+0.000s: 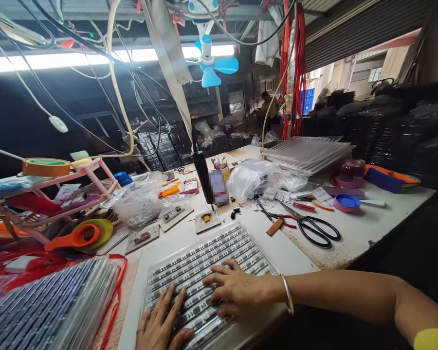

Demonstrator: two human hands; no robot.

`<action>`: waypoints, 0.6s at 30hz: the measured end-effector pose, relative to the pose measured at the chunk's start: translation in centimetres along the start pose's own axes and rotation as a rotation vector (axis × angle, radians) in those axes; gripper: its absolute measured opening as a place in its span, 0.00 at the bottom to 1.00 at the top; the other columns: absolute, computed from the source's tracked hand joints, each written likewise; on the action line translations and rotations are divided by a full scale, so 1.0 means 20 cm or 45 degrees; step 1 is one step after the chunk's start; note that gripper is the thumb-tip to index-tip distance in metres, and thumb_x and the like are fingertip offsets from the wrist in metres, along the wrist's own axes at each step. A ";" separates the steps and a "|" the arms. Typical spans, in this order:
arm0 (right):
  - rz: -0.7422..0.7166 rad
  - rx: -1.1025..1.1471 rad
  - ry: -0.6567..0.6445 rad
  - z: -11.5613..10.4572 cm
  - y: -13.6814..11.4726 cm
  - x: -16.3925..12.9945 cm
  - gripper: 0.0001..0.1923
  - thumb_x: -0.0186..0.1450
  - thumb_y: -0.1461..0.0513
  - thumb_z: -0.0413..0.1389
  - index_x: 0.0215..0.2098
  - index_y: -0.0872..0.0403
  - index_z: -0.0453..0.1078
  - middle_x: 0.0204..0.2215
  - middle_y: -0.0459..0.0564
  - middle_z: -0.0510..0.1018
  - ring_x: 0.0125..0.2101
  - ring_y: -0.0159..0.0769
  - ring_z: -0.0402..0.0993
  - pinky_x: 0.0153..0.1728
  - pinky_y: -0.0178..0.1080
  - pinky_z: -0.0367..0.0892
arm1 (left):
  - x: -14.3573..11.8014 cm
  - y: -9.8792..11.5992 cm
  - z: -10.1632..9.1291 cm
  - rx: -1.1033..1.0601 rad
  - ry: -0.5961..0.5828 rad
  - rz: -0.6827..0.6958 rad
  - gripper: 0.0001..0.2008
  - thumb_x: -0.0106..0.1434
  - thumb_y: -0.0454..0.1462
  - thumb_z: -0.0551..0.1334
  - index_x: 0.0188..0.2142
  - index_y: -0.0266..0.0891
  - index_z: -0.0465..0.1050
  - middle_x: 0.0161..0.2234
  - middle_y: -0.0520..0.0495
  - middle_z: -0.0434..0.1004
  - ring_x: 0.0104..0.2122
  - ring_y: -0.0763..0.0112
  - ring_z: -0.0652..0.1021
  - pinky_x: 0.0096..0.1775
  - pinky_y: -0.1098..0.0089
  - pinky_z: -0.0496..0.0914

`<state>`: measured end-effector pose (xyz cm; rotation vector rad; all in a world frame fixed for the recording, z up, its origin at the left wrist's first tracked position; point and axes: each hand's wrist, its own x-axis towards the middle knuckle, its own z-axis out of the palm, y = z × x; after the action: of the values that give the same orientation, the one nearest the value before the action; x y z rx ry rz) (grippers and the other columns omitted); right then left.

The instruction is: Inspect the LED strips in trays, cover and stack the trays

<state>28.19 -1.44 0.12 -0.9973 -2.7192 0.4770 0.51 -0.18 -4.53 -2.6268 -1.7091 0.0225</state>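
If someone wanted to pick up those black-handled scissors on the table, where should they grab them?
Probably by the two black handle loops of the scissors, coming from above on the table's front edge side. They lie flat with the loops toward that edge and the blades pointing back at the pliers and clutter, so the loops are the freest part.

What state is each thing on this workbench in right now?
Left hand: flat on the tray, fingers spread.
Right hand: flat on the tray, holding nothing.
Clear plastic tray: lying flat, rows filled.
Black-handled scissors: closed, lying untouched.
Blue fan: hanging overhead; spinning cannot be told.
Tape roll: flat on the pink rack.
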 end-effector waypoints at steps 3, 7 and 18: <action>-0.066 -0.182 -0.008 0.03 -0.03 0.06 0.10 0.64 0.59 0.54 0.41 0.55 0.72 0.57 0.54 0.65 0.60 0.51 0.53 0.53 0.61 0.55 | 0.01 -0.02 0.01 0.010 0.004 0.013 0.28 0.61 0.41 0.57 0.61 0.51 0.56 0.64 0.46 0.51 0.63 0.53 0.58 0.57 0.50 0.59; -0.170 -0.507 -0.001 0.02 -0.09 0.10 0.13 0.63 0.63 0.51 0.41 0.64 0.71 0.50 0.65 0.66 0.53 0.55 0.59 0.46 0.58 0.62 | 0.03 -0.04 0.01 -0.009 0.015 0.047 0.29 0.58 0.43 0.60 0.60 0.53 0.60 0.63 0.46 0.56 0.61 0.53 0.62 0.56 0.53 0.62; -0.252 -0.733 0.282 0.14 -0.12 0.07 0.14 0.64 0.61 0.49 0.39 0.64 0.70 0.47 0.66 0.67 0.49 0.53 0.62 0.44 0.54 0.64 | 0.04 0.04 -0.05 0.090 -0.060 0.019 0.28 0.60 0.43 0.55 0.61 0.47 0.58 0.63 0.43 0.54 0.62 0.51 0.59 0.56 0.49 0.61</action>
<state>24.84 -2.84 -1.38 -0.8121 -2.7524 -0.4508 1.51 0.21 -3.59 -2.6087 -1.6703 0.1435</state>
